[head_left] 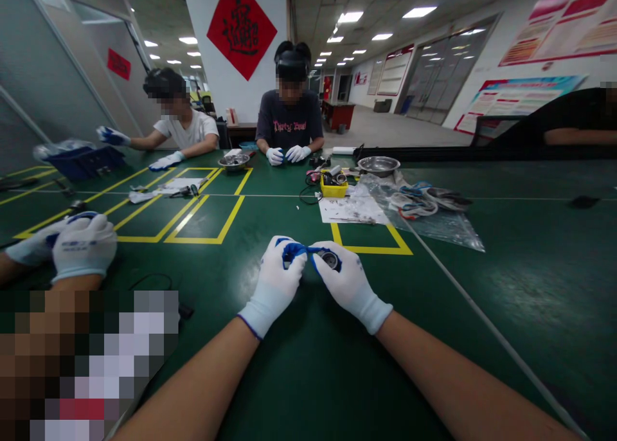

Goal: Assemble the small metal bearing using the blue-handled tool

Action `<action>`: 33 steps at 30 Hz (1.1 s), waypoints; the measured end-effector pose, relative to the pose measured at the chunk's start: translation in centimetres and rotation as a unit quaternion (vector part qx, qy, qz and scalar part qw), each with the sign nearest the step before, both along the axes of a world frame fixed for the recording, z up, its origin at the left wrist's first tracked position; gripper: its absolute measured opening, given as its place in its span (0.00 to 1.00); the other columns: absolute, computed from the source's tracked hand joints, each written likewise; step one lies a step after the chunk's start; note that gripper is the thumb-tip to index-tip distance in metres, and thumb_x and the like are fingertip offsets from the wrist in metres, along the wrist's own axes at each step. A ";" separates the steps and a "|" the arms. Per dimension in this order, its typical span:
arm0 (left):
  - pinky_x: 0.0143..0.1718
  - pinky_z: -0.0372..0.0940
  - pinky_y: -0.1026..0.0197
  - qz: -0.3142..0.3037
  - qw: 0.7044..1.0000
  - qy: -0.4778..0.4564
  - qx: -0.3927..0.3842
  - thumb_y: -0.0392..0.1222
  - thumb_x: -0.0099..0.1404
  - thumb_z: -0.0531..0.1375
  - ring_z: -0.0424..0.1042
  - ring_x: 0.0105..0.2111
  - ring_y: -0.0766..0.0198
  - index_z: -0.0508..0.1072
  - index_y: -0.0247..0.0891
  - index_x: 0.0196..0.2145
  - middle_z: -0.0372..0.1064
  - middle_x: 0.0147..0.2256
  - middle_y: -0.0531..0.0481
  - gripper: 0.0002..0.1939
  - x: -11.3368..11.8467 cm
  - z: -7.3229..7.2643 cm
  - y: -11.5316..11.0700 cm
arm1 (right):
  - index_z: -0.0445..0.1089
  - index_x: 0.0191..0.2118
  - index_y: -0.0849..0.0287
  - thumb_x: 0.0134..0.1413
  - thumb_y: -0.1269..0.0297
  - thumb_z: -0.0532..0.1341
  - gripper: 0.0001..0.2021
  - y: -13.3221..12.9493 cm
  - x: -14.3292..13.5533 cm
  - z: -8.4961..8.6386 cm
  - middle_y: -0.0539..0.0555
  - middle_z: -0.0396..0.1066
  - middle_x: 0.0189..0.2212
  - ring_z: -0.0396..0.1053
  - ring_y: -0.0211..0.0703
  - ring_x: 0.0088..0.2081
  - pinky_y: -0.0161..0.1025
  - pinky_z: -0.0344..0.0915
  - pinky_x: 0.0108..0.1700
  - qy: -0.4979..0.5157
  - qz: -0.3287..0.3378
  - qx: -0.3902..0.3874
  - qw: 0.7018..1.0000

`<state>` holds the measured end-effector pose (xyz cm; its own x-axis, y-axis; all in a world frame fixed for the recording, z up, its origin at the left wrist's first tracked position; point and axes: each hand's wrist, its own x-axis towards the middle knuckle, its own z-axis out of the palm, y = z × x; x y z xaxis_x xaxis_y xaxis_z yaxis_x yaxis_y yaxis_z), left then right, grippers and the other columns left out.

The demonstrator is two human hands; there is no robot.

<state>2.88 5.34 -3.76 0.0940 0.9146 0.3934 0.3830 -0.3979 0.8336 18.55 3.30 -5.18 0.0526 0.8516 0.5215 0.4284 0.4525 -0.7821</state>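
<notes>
Head view: the white-and-blue-gloved right hand [348,283] grasps a round, grey-rimmed dark part [330,260] over the green table [308,377], best kept steady beside the curled left hand [277,280] (whether holding anything, I cannot tell).

Tabletop [511,287] lies open beside right hand [346,279], 1 yellow bin [333,189] ahead.

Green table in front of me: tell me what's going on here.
Your gloved right hand holds a small round part above the green table. Your gloved left hand is right beside it, fingers curled; whether it grips anything is hard to tell. Ahead sits a yellow bin filled with assorted items. Across the table, a co-worker has both gloved hands close together.
</notes>
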 end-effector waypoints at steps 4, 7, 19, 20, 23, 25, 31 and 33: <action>0.41 0.71 0.58 -0.025 0.999 0.031 0.029 0.30 0.64 0.60 0.74 0.38 0.60 0.72 0.38 0.33 0.70 0.38 0.48 0.05 0.4 0.3 -0.7 | 0.75 0.35 0.57 0.58 0.59 0.60 0.10 0.1 0.1 0.0 0.57 0.80 0.32 0.78 0.49 0.36 0.45 0.75 0.42 -0.013 -0.046 -0.002 0.999; 0.41 0.71 0.59 -0.026 0.998 0.038 0.034 0.30 0.65 0.60 0.74 0.39 0.60 0.72 0.38 0.33 0.70 0.38 0.48 0.05 0.5 0.4 -1.0 | 0.75 0.34 0.57 0.57 0.59 0.60 0.09 0.3 0.3 -0.1 0.56 0.80 0.32 0.78 0.49 0.35 0.44 0.74 0.41 -0.007 -0.048 -0.005 0.999; 0.38 0.71 0.61 -0.009 0.998 0.019 0.055 0.32 0.65 0.61 0.75 0.36 0.61 0.74 0.38 0.34 0.71 0.36 0.50 0.04 0.4 -0.2 -0.5 | 0.74 0.33 0.56 0.57 0.59 0.61 0.08 0.1 0.0 0.0 0.55 0.79 0.30 0.77 0.48 0.33 0.42 0.73 0.38 -0.011 -0.017 -0.002 1.000; 0.38 0.72 0.61 -0.009 0.998 0.019 0.055 0.32 0.65 0.61 0.75 0.36 0.61 0.74 0.38 0.34 0.71 0.36 0.50 0.04 0.3 -0.2 -0.5 | 0.74 0.33 0.56 0.57 0.59 0.61 0.08 0.1 0.0 0.0 0.55 0.79 0.30 0.77 0.48 0.33 0.42 0.73 0.38 -0.010 -0.018 -0.002 1.000; 0.38 0.72 0.61 -0.009 0.999 0.019 0.048 0.33 0.65 0.61 0.75 0.37 0.61 0.75 0.38 0.34 0.72 0.37 0.50 0.03 0.3 -0.1 -0.6 | 0.75 0.33 0.56 0.56 0.59 0.61 0.08 0.2 0.0 -0.1 0.55 0.79 0.30 0.77 0.48 0.33 0.42 0.73 0.38 -0.003 -0.026 -0.009 1.000; 0.38 0.72 0.61 -0.011 0.999 0.023 0.041 0.34 0.65 0.62 0.75 0.37 0.61 0.75 0.38 0.34 0.72 0.37 0.50 0.03 0.3 0.0 -0.6 | 0.75 0.33 0.56 0.56 0.59 0.61 0.08 0.2 0.0 -0.1 0.55 0.79 0.30 0.77 0.48 0.33 0.43 0.73 0.38 0.001 -0.032 -0.014 0.999; 0.39 0.73 0.60 -0.012 0.998 0.044 0.039 0.34 0.65 0.62 0.75 0.37 0.61 0.76 0.38 0.34 0.73 0.36 0.50 0.02 0.3 0.2 -0.7 | 0.74 0.32 0.56 0.55 0.59 0.61 0.08 0.2 0.1 0.1 0.55 0.79 0.30 0.77 0.48 0.33 0.43 0.73 0.38 0.003 -0.041 -0.025 0.999; 0.41 0.73 0.59 -0.008 0.997 0.053 0.056 0.34 0.65 0.62 0.76 0.38 0.60 0.77 0.38 0.34 0.73 0.37 0.49 0.03 0.3 0.3 -0.8 | 0.74 0.32 0.56 0.55 0.59 0.61 0.08 0.1 0.1 0.2 0.55 0.79 0.30 0.76 0.48 0.33 0.43 0.73 0.38 0.002 -0.040 -0.024 0.999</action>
